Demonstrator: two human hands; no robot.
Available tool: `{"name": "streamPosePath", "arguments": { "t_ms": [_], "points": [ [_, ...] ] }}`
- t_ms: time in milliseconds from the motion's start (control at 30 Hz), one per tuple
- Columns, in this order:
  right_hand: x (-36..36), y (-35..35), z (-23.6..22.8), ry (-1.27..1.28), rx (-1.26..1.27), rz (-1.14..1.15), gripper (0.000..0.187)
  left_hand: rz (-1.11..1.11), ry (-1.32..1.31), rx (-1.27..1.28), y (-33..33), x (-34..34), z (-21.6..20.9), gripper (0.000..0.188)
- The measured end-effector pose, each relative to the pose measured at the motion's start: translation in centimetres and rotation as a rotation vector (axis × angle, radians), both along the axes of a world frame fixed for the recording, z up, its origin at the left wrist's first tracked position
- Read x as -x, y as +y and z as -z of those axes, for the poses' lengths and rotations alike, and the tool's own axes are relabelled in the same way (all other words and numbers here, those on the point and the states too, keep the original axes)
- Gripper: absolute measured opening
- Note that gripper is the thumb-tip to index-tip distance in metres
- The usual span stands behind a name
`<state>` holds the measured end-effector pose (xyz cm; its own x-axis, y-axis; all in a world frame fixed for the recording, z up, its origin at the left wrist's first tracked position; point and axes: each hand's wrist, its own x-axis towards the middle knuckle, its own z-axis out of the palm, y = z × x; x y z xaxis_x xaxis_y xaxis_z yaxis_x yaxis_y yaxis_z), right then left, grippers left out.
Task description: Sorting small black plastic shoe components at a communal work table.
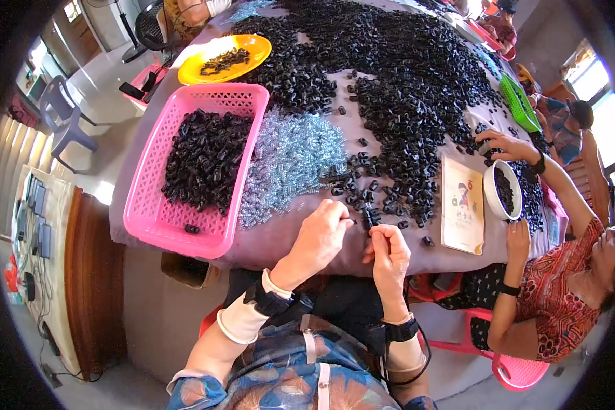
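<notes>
L grip (319, 236) pinching small blk part (348, 223) at fingertips; R grip (391, 256) closed on dk slim pc (370, 217), sticking out past fingertips. Both nr tabletop (290, 239) edge, beside blk pile (413, 184).

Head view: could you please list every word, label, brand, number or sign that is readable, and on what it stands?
Booklet: printed characters around a small drawn figure; I do not copy out wording. Its smallest print is too small to read.
Black pieces, pink basket: no text I can make out.
</notes>
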<state>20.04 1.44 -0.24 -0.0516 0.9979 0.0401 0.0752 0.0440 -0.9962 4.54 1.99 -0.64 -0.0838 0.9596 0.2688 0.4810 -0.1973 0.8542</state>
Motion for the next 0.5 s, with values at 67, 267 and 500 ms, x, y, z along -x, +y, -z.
{"name": "streamPosePath", "arguments": {
  "t_ms": [67, 267, 500],
  "points": [
    [0.1, 0.0, 0.0, -0.009, -0.004, -0.001, 0.004, -0.034, -0.118, -0.018, 0.4, 0.2, 0.1, 0.009],
    [-0.6, 1.0, -0.9, -0.054, 0.043, -0.069, 0.005, 0.013, -0.415, 0.176, 0.3, 0.6, 0.6, 0.01],
    [-0.9, 7.2, -1.8, -0.562, -0.514, 0.045, 0.005, 0.021, -0.424, 0.101, -0.5, 0.8, 0.9, 0.018]
  ]
}}
